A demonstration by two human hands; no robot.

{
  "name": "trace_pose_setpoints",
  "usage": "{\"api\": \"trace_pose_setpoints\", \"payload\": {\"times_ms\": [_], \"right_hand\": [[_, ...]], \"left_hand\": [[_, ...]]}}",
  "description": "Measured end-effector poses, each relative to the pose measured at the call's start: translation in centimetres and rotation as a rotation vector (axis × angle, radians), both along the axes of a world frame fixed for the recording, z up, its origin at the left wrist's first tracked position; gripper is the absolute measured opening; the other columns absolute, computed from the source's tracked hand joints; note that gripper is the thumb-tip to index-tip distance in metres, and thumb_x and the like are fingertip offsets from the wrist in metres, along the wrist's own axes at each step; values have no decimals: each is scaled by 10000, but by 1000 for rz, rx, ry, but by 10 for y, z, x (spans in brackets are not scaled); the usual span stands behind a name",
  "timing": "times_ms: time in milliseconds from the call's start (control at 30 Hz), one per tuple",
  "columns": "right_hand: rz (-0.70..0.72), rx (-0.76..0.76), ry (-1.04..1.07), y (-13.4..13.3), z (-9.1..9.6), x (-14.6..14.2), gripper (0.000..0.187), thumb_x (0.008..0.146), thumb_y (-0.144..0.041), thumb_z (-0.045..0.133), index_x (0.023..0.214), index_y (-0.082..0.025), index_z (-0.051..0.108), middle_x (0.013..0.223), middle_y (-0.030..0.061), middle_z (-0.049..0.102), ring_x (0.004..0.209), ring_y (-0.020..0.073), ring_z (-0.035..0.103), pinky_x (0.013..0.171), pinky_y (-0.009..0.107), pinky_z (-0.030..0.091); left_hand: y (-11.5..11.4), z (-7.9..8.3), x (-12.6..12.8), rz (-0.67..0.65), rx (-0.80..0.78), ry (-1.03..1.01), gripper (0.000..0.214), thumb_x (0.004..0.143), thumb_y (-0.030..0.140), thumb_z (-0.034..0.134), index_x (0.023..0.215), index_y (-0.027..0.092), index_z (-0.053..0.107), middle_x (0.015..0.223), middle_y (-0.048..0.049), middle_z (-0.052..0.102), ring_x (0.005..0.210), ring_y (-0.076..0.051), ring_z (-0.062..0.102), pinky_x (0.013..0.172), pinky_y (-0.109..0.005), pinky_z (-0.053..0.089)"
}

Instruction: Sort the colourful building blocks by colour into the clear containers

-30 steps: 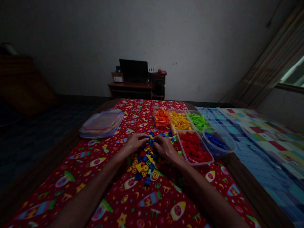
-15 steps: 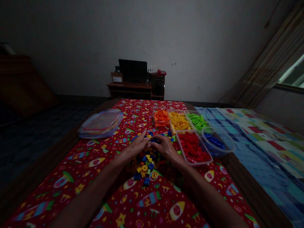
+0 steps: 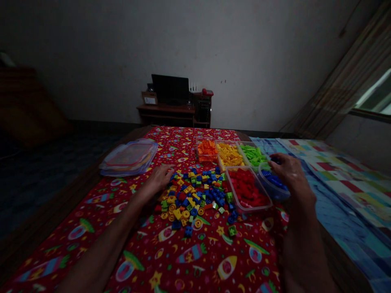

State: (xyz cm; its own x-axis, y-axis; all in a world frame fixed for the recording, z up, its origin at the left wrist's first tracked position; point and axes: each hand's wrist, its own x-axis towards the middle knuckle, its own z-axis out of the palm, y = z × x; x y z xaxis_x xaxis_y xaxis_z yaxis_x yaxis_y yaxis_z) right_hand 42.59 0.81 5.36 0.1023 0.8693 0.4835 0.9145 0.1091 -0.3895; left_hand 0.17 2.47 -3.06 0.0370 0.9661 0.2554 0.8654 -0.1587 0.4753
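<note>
A heap of mixed building blocks (image 3: 192, 199) in yellow, blue, green and red lies loose on the red patterned cloth. At the heap's left edge rests my left hand (image 3: 160, 177), fingers apart and holding nothing that I can see. Over the round tub (image 3: 288, 193) of blue blocks (image 3: 273, 179), my right hand (image 3: 288, 169) pinches a dark blue block (image 3: 275, 160) between thumb and fingers. The exact shape of this block is hard to make out in the dim light.
Clear boxes hold red blocks (image 3: 247, 187), yellow blocks (image 3: 230, 155), green blocks (image 3: 253, 154) and orange blocks (image 3: 207, 148). Stacked plastic lids (image 3: 130, 158) lie on the left. A bed with a checked cover (image 3: 345, 179) adjoins on the right. A desk with a monitor (image 3: 170, 89) stands behind.
My hands have separated from above the heap. The right one has moved right to the tub with a blue block; the left has drawn back to the heap's left side.
</note>
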Motion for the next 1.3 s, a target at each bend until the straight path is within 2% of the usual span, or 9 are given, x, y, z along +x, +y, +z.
{"api": "trace_pose_setpoints", "payload": {"times_ms": [100, 200, 367, 467, 600, 767, 933, 1133, 1300], "right_hand": [[-21, -31, -46, -4, -7, 14, 315, 789, -392, 529, 988, -190, 667, 937, 112, 671, 923, 254, 599, 814, 401, 460], [5, -18, -49, -1, -4, 2, 295, 823, -347, 496, 993, -175, 665, 864, 106, 679, 815, 224, 617, 773, 368, 466], [305, -172, -99, -1, -3, -66, 221, 849, -233, 472, 898, -179, 681, 802, 75, 691, 703, 166, 619, 633, 261, 433], [397, -363, -357, -15, -22, -116, 196, 832, -172, 493, 759, -158, 675, 699, 89, 664, 607, 168, 587, 560, 262, 384], [502, -290, -512, -38, -59, -155, 193, 826, -94, 480, 837, -139, 667, 818, 134, 663, 737, 222, 600, 645, 317, 409], [599, -149, -522, -41, -87, -153, 327, 837, -80, 447, 1122, -126, 600, 1060, 177, 613, 969, 263, 550, 809, 384, 436], [628, -206, -468, -23, -98, -145, 516, 779, -17, 418, 1291, -67, 464, 1158, 220, 555, 1076, 271, 508, 897, 420, 427], [722, -198, -266, -13, -103, -138, 591, 692, 15, 425, 1268, -113, 445, 1084, 142, 558, 1040, 215, 512, 891, 368, 438], [725, -99, -168, -9, -96, -133, 449, 732, -59, 480, 1173, -144, 501, 1034, 116, 567, 1010, 221, 528, 881, 372, 439]], "left_hand": [[5, -12, -5, -34, -98, 38, 527, 833, 442, 362, 1143, 115, 634, 1176, -143, 656, 1095, -271, 594, 963, -353, 433], [3, -19, 3, -61, -142, 12, 552, 847, 452, 342, 1190, 107, 602, 1228, -150, 625, 1141, -272, 566, 991, -368, 413], [-7, -22, 24, -159, -113, -93, 534, 858, 489, 379, 1229, 162, 580, 1286, -105, 594, 1204, -257, 519, 1028, -371, 385], [-9, -20, 32, -271, -145, -128, 560, 856, 491, 387, 1261, 146, 558, 1281, -116, 596, 1182, -262, 539, 1021, -382, 391], [-8, -15, 36, -322, -142, -163, 516, 823, 445, 445, 1232, 168, 593, 1242, -103, 627, 1138, -271, 573, 992, -387, 415], [-9, -8, 40, -272, -104, -116, 431, 801, 356, 462, 1147, 183, 651, 1155, -86, 679, 1074, -258, 612, 953, -370, 450], [-13, -11, 48, -298, 28, -96, 368, 815, 304, 458, 1095, 189, 668, 1125, -91, 684, 1059, -248, 611, 962, -374, 453], [-15, -17, 52, -364, 125, -102, 323, 844, 284, 454, 1080, 200, 658, 1093, -84, 685, 1043, -221, 607, 959, -379, 461], [-14, -23, 53, -380, 175, -131, 308, 853, 284, 448, 1052, 197, 666, 1099, -95, 681, 1049, -231, 606, 955, -402, 466]]}}
